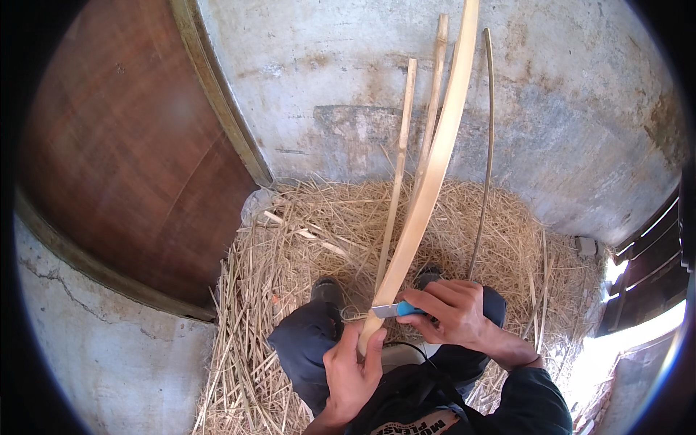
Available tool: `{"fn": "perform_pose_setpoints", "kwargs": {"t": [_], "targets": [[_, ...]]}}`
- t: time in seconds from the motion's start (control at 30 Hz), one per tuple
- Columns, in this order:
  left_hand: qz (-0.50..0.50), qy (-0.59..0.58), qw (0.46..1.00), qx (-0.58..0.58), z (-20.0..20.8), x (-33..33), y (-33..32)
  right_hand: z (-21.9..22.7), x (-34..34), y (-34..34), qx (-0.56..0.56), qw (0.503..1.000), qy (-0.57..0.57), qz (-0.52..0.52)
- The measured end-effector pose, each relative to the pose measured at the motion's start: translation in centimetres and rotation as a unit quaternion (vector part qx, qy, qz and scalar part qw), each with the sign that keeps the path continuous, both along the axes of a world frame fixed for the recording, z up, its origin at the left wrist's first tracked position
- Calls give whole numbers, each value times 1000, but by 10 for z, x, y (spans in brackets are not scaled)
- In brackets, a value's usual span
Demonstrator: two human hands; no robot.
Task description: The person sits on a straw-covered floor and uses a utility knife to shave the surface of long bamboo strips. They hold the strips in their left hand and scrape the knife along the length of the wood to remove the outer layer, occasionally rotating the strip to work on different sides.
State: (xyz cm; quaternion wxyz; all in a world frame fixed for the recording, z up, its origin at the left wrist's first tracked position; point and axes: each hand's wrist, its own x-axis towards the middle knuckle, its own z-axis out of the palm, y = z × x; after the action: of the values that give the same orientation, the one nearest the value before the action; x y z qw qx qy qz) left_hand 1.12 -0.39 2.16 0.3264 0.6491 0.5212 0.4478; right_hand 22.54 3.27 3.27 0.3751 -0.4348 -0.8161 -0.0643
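Note:
A long, pale strip of split bamboo [429, 177] rises from between my knees and runs up past the top of the view. My left hand [353, 366] is closed around its lower end, thumb on one side and fingers on the other. My right hand [453, 312] grips a utility knife [406, 309] with a blue handle. The knife's metal blade lies across the strip, touching it just above my left hand. Most of the handle is hidden inside my right fingers.
Thin bamboo poles [403, 138] and a dark curved rod [490, 109] lean against the stained grey wall [580, 145]. Straw and shavings [290, 290] cover the floor around my boots [328, 292]. A brown door panel [123, 138] stands at the left; slatted boards [649, 268] are at the right.

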Motion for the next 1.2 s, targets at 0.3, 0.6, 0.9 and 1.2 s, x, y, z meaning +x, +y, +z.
{"fn": "perform_pose_setpoints", "kwargs": {"t": [0.3, 0.6, 0.9, 1.2], "targets": [[-9, 26, 999, -27, -10, -10, -10, -7, 15, 14, 24, 995, 62, -72], [-1, 27, 999, -34, -18, -17, -17, -3, 18, 15, 5, 998, 29, -62], [4, 20, 999, -37, -31, -23, -33, 8, 37, 33, -17, 991, 86, -106], [-19, 31, 994, -104, -35, -39, -57, -3, 111, 90, -14, 953, 167, -253]]}}
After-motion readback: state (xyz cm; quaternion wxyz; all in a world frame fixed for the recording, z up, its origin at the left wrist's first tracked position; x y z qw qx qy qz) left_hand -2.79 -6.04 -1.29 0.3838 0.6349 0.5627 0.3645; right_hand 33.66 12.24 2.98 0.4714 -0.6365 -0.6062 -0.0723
